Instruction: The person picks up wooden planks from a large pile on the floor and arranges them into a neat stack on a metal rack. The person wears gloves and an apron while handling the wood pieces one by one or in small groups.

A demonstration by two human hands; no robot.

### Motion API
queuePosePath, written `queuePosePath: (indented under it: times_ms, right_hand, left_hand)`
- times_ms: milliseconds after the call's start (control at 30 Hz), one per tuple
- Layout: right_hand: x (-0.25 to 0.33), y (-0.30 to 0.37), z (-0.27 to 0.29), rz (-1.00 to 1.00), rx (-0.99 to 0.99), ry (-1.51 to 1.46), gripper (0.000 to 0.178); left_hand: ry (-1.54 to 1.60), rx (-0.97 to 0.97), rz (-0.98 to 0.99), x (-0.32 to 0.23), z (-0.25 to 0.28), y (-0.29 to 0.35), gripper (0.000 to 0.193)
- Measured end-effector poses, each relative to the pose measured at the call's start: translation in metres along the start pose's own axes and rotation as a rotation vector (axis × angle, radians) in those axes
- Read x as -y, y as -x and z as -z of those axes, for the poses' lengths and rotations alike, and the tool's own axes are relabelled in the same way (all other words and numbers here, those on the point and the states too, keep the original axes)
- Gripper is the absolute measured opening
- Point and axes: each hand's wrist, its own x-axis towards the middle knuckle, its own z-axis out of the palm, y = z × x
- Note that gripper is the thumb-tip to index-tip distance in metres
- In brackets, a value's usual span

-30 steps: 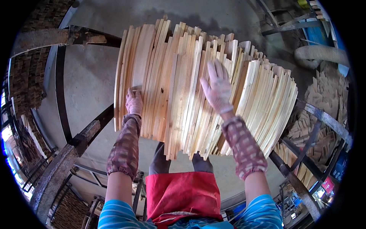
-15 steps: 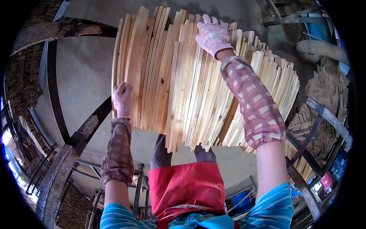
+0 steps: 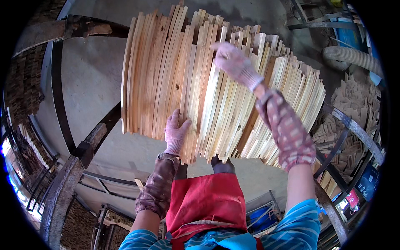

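Note:
A broad row of narrow wooden slats [image 3: 166, 79] lies side by side before me, their ends uneven. My left hand [image 3: 176, 132], in a pale pink knit glove, rests at the near ends of the slats left of the middle. Its thumb and forefinger stand apart, and I see nothing gripped. Above the right-middle slats is my right hand [image 3: 236, 64], gloved alike and smeared by motion. One finger points left; whether it touches or holds a slat cannot be made out.
Dark metal frame bars [image 3: 93, 141] flank the slats on the left, with another frame bar [image 3: 354, 125] on the right. Scrap wood [image 3: 350, 112] is heaped at the right, below a ribbed hose [image 3: 352, 56]. Stacked wood [image 3: 25, 87] stands far left.
My left hand has left the leftmost slats and moved right to the near ends. My right hand has drawn back from the far ends toward me. The left slats sit more evenly together.

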Motion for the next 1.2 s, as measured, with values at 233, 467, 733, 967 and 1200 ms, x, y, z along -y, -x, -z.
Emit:
queuePosePath:
  times_ms: [233, 467, 733, 967, 1200]
  right_hand:
    - [-0.038, 0.093, -0.155, -0.144, -0.234, -1.117, 0.074]
    - [0.037, 0.165, -0.117, -0.145, -0.23, -1.151, 0.068]
    - [-0.171, 0.232, 0.063, -0.659, -0.783, 0.181, 0.089]
    - [-0.242, 0.243, 0.002, -0.431, -0.846, 1.154, 0.084]
    - [-0.115, 0.167, -0.096, -0.261, -0.639, 0.466, 0.073]
  left_hand:
    - [-0.211, 0.021, 0.124, -0.027, -0.006, -0.007, 0.09]
    - [-0.174, 0.02, 0.068, -0.013, -0.003, -0.011, 0.09]
    - [-0.11, 0.1, 0.15, -0.043, -0.013, -0.005, 0.07]
    - [-0.149, 0.093, 0.102, -0.042, -0.015, -0.004, 0.072]
    - [-0.128, -0.131, -0.029, -0.055, -0.031, -0.02, 0.07]
